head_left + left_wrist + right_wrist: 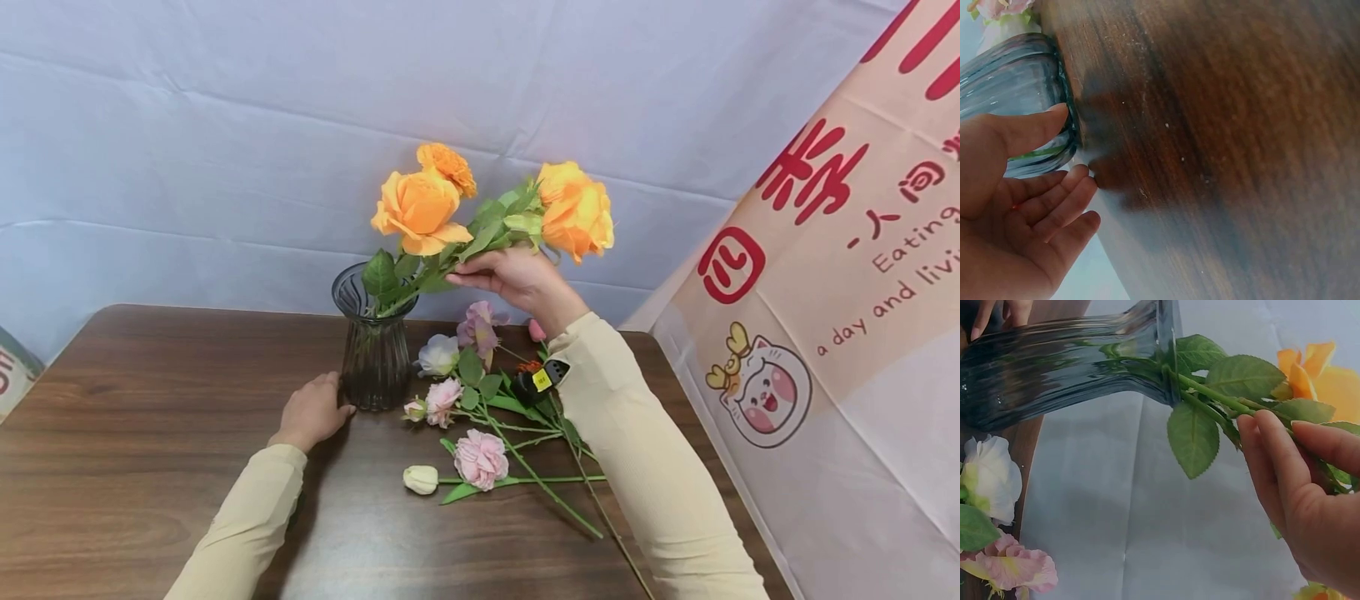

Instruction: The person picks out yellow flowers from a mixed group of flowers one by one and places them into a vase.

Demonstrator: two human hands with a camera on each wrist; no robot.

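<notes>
A dark, ribbed glass vase [375, 362] stands upright on the table, and my left hand [313, 412] holds its base from the left. In the left wrist view the thumb [1038, 128] lies against the glass, with the fingers on the other side. My right hand [517, 282] pinches green leafy stems [1216, 397] just outside the vase's mouth. Their lower ends are inside the glass. Orange blooms top these stems: a rose [420, 208] and a ruffled flower [450, 167] lean over the vase, and further orange roses [576, 210] spread above the right hand.
Loose flowers lie right of the vase on the brown wooden table [150, 467]: a white bloom [438, 356], a purple one [480, 327], pink ones [482, 459] and a cream tulip [421, 479]. A pale cloth [262, 167] hangs behind; a printed banner [825, 275] hangs at right.
</notes>
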